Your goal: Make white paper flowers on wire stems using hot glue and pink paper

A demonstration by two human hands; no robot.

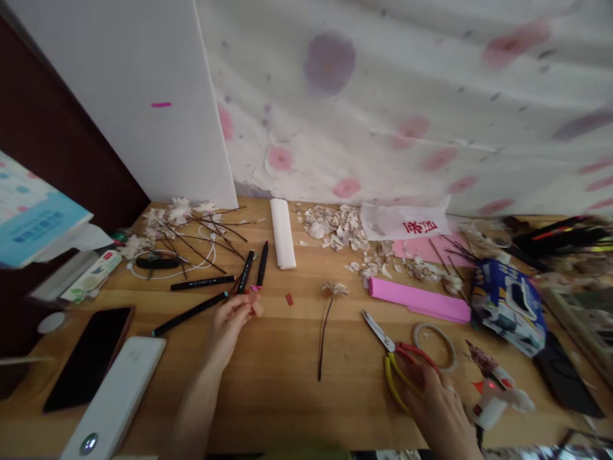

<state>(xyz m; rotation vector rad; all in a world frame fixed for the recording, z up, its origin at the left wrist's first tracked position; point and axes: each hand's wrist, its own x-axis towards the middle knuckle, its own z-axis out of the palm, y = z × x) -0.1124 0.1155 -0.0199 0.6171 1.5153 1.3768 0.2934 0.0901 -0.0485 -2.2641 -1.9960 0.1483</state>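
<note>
My left hand (232,319) is closed in a pinch beside the marker pens. Between its fingertips is a small peach-coloured piece (257,310), and a bit of bright pink (255,289) shows just behind them. My right hand (433,399) is closed on the handles of a pair of scissors (384,332) with one red and one yellow handle. The blades lie slightly apart, pointing away to the left. Between my hands lies a stemmed paper-like flower (325,329), pale on a dark stem. A small red-brown scrap (289,299) rests nearer my left hand.
Several black marker pens (202,283) and pale flowers on stems (179,211) lie at the left. Loose petals (335,227), a white roll (283,233) and a pink paper roll (419,300) are farther back. Tape (435,345) and a glue gun (493,402) sit right.
</note>
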